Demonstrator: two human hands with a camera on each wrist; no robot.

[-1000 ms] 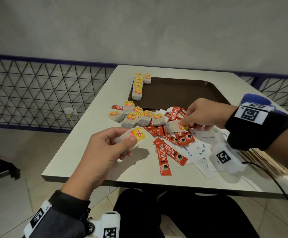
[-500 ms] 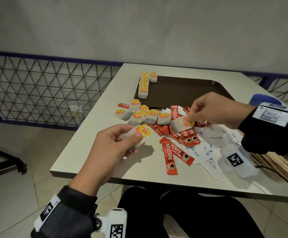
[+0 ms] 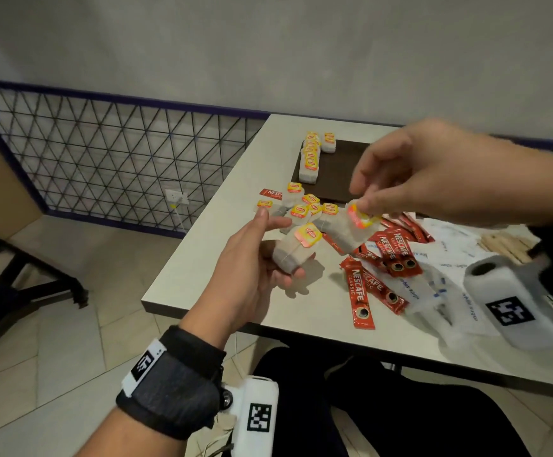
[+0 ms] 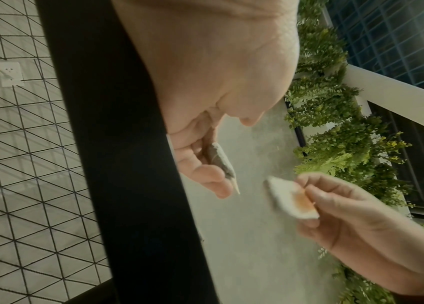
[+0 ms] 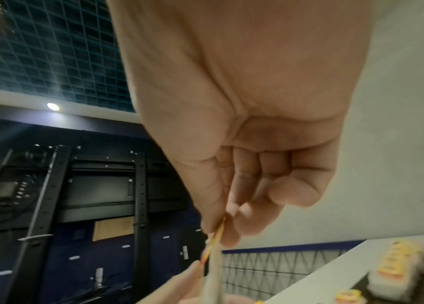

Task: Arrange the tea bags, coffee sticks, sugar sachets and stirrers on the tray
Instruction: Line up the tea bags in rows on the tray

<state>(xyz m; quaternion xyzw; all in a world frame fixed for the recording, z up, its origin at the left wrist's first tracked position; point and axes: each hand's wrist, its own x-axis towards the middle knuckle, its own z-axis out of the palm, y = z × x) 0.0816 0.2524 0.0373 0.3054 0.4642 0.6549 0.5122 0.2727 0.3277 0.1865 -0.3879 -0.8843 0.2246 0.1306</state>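
now a tea bag (image 3: pixel 356 230) is pinched by its tag in the right hand (image 3: pixel 433 173), hanging below the fingertips, just right of the stack (image 3: pixel 293 255) cupped by the left hand's (image 3: pixel 252 268) curled fingers, thumb lifted.

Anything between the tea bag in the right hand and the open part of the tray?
Nothing visible. The right hand pinches its tea bag in the air above the loose pile, and the tray lies bare beside the row of tea bags.

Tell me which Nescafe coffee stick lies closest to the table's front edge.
The single Nescafe stick lying nearly straight toward the table edge, its end nearest the edge; the others lie farther back.
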